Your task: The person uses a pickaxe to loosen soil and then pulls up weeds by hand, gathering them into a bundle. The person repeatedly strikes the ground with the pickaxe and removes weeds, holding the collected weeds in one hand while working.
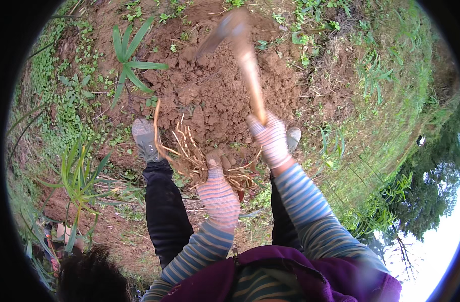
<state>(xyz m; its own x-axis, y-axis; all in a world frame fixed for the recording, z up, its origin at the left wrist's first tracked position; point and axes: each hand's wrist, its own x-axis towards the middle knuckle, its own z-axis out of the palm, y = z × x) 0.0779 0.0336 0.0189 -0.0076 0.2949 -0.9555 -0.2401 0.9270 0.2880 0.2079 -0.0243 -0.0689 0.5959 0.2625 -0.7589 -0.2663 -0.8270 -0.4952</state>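
Note:
My left hand (217,188), in a striped knit glove, grips a clump of long pale-brown roots (186,149) low between my legs. Soil clings to the clump, and my fingers hide part of it. My right hand (269,139), gloved alike, is closed around the wooden handle of a hoe (250,71). Up and away from me, the metal hoe head (222,32) is blurred over a patch of loose, broken reddish soil (218,98). The head is apart from the roots.
My shoes (145,139) stand either side of the dug soil. A broad-leaved green seedling (129,64) grows at the upper left, a grassy-leaved plant (78,177) at the lower left. Low weeds (75,71) cover the left ground. Dark hair (92,275) of another person shows bottom left.

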